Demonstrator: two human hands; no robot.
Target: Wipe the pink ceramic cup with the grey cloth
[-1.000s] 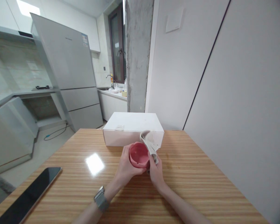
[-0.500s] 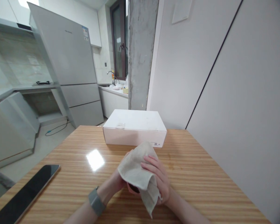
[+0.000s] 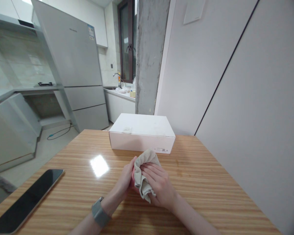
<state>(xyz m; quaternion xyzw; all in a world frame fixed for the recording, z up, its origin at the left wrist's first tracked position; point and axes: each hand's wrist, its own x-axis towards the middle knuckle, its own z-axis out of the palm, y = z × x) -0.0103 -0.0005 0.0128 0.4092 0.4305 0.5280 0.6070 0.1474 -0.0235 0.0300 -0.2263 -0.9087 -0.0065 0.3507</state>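
Over the near middle of the table, my left hand (image 3: 126,178) is closed around the side of a pink object (image 3: 133,179). Only a narrow strip of it shows, so its kind is hard to make out. A grey-beige cloth (image 3: 147,159) covers it, bunched up, with a loose end hanging toward me. My right hand (image 3: 160,184) grips the cloth from the right, its fingers laid across the folds and pressing it against the pink object. A watch with a grey band (image 3: 100,212) is on my left wrist.
A closed white box (image 3: 142,133) stands just beyond my hands on the wood-grain table (image 3: 210,182). At the left edge lies a dark phone (image 3: 29,202). A fridge (image 3: 68,49) and a sink counter are behind, with a white wall (image 3: 247,98) on the right.
The cloth, draped wide before, is now bunched tighter around the pink object. My right hand has slid over it toward the left, and the dark opening seen earlier is hidden.
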